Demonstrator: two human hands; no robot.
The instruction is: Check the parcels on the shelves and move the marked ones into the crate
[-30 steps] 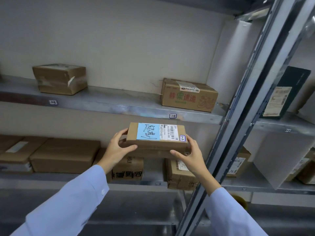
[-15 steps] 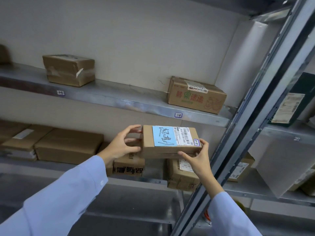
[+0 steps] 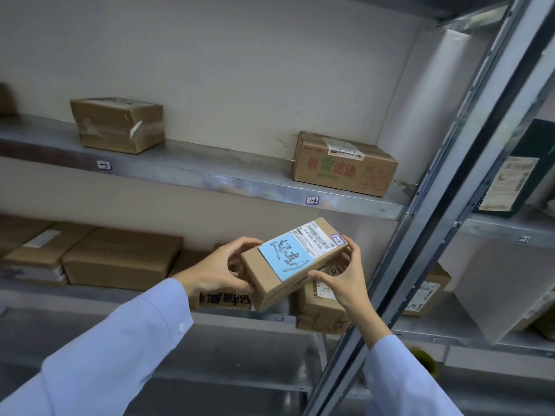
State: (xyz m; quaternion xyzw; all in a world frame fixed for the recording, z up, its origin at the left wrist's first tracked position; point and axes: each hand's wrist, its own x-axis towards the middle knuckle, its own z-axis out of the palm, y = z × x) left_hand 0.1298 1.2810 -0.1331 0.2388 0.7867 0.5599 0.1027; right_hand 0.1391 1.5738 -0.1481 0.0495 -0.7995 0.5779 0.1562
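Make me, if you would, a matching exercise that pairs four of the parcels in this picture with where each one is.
Things
1. parcel with the blue label
2. taped plain box
3. box with red and green print
4. dark package

Places
A. right end of the upper shelf, by the upright post
B. on the shelf right of the upright post
C. between the left hand and the right hand
D. left part of the upper shelf

Pairs: 1-C, 2-D, 3-A, 4-B
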